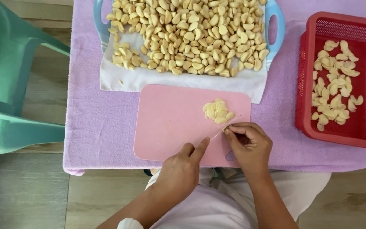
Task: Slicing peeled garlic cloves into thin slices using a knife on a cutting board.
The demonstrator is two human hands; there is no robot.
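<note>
The right hand was closed on a thin knife, its grip pinching a clove at the pink board; the left hand pressed down, holding nothing. Cut cloves lay just beyond the blade. Fingertips needed tucking. Tray behind, red basket right.

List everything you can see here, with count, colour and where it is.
Cutting board: one, pink, centre of table.
Garlic pile on board: one small heap, pale yellow.
Tray of peeled garlic: one, blue handles, top centre, on white cloth.
Basket: one, red, right, holding garlic pieces.
Towel: one, lilac, covering the table.
Chair: one, teal, left.
Knife: one, thin blade, in right hand.
Left hand: on board's near edge.
Right hand: grip on knife.
</note>
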